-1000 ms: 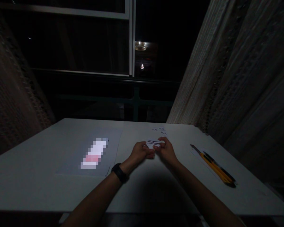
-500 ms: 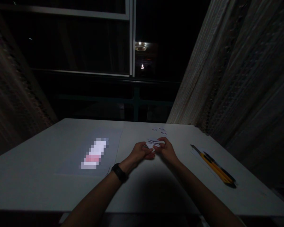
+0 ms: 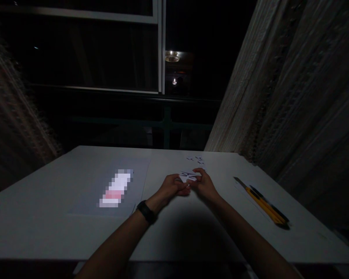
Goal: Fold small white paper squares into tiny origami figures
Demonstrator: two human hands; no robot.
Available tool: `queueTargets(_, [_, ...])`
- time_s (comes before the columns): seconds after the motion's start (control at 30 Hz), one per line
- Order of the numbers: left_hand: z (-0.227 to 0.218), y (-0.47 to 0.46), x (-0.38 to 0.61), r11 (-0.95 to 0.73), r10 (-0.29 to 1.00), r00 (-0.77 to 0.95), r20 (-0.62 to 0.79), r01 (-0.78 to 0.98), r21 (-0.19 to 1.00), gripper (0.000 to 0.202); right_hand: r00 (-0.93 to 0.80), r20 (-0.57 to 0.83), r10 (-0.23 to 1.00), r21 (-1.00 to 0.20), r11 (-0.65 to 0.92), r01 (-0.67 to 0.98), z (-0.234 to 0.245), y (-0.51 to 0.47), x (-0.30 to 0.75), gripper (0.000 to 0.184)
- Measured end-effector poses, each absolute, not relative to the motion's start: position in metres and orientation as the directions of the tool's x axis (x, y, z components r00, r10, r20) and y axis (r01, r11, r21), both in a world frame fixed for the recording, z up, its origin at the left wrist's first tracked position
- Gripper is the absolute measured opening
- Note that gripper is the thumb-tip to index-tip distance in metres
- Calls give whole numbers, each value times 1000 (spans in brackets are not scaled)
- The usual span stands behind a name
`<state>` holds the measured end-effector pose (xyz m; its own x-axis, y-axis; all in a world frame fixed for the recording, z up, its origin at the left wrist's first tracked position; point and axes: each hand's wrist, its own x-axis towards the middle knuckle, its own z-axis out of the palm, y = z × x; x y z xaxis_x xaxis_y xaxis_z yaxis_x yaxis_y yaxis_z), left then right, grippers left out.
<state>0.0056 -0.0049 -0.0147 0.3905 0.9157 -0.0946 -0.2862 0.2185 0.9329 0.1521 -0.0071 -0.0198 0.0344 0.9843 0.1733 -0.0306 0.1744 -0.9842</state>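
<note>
A small white piece of paper [image 3: 187, 176] with dark strokes on it is held between my two hands, over the middle of the table. My left hand [image 3: 174, 185], with a black band on its wrist, pinches the paper's left and near side. My right hand [image 3: 203, 183] grips the right side, its thumb near the bottom edge and a finger bent over the far corner. Just beyond the hands, several small paper pieces [image 3: 198, 158] with similar dark marks lie on the table.
On the white table [image 3: 40, 201], a pale sheet [image 3: 84, 207] with a pixelated bright patch lies at the left. A yellow utility knife [image 3: 261, 203] with its blade showing lies at the right, beside a dark pen [image 3: 269, 205]. Curtains [image 3: 235, 89] and a dark window stand behind.
The paper in my hands now looks flatter, its dark strokes facing me more plainly. Both hands stay in nearly the same place.
</note>
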Motion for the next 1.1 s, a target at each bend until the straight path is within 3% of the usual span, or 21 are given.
queueTargets(0.63, [-14, -2, 4, 245, 899, 426, -105, -291, 925, 42, 58, 140, 988, -990, 141, -13, -22, -5, 152, 49])
queueTargets(0.77, [-17, 0, 4, 233, 902, 420, -100, -277, 932, 40, 18, 112, 994, -993, 112, -33, -21, -3, 153, 58])
queueTargets(1.1, [-13, -2, 3, 269, 871, 476, -124, -250, 930, 30, -2, 81, 997, -990, 81, -116, -19, -5, 155, 59])
